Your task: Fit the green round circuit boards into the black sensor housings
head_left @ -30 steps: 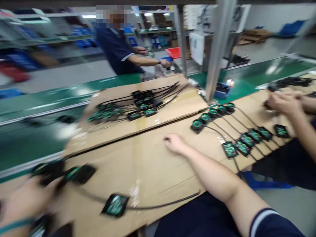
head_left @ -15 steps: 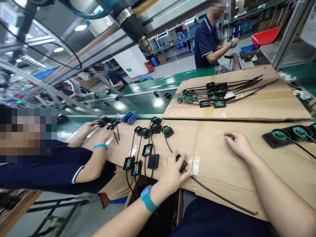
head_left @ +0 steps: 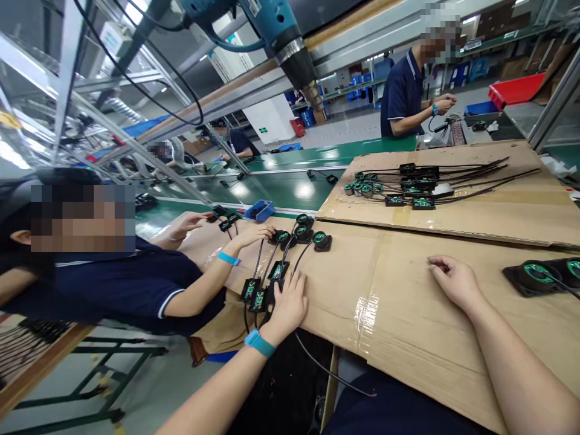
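My left hand [head_left: 289, 305] lies over a small black circuit-board box, its fingers bent down around it. The hand hides most of that box; its black cable [head_left: 333, 376] trails past the cardboard edge to a bare end. Beside my fingers are similar black boxes with green boards [head_left: 258, 299], wired to round black speaker-like units [head_left: 301, 232]. One more round unit [head_left: 322, 241] sits just right of them, a cable curving from it toward my hand. My right hand [head_left: 455, 283] rests on the cardboard sheet [head_left: 408, 302], fingers loosely curled with nothing in them.
A co-worker's hand [head_left: 254, 234] touches the round units at the left. Behind them stands a blue bin [head_left: 260, 210]. More cabled boards [head_left: 421, 187] lie on the rear cardboard. Larger round units [head_left: 537, 275] sit at far right. A power drill [head_left: 290, 51] hangs overhead.
My left hand has moved left with the circuit-board box, bringing it beside the other boxes. The co-worker's near hand has shifted right to the round units. My view has turned slightly left.
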Tool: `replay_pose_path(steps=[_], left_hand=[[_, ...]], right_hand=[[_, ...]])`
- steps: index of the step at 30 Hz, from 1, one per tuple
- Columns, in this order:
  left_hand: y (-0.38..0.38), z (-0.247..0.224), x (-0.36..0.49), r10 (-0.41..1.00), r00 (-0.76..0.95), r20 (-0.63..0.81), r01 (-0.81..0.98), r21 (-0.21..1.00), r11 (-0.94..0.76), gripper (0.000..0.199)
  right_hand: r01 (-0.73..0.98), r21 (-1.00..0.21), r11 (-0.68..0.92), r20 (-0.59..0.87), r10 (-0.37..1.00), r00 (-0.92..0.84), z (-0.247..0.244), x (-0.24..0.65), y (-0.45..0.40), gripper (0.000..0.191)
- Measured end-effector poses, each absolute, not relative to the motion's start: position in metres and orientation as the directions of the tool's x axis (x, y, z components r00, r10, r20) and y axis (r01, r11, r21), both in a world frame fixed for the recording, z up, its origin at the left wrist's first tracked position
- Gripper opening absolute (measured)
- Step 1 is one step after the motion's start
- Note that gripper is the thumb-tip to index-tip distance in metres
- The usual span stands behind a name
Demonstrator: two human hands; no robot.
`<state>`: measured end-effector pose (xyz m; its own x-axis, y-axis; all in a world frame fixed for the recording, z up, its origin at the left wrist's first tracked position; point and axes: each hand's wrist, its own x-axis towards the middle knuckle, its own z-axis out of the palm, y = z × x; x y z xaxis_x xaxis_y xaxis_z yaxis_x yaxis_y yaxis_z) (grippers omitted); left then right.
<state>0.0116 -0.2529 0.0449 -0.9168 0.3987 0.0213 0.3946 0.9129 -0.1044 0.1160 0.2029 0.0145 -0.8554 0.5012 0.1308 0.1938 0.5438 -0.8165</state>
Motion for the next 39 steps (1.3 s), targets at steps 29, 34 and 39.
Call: replay_pose_path(steps=[29,34,39], left_hand=[[-0.306,0.071,-0.109,0.338,-0.940,0.052,0.338,-0.011,0.941,0.051],[-0.353,0.065,-0.064,0.345,-0.904,0.252,0.367,0.045,0.929,0.055],[-0.456,0.043,0.047,-0.437,-0.721,0.538,-0.344,0.269,0.900,0.043]], right_hand=[[0.291,-0.812,0.506,0.044,0.551,-0.834,0.025,0.117,0.202,0.029],[0.293,-0.823,0.486,0.050,0.576,-0.816,0.033,0.112,0.196,0.027],[0.302,-0.799,0.520,0.099,0.609,-0.787,0.038,0.116,0.192,0.024]])
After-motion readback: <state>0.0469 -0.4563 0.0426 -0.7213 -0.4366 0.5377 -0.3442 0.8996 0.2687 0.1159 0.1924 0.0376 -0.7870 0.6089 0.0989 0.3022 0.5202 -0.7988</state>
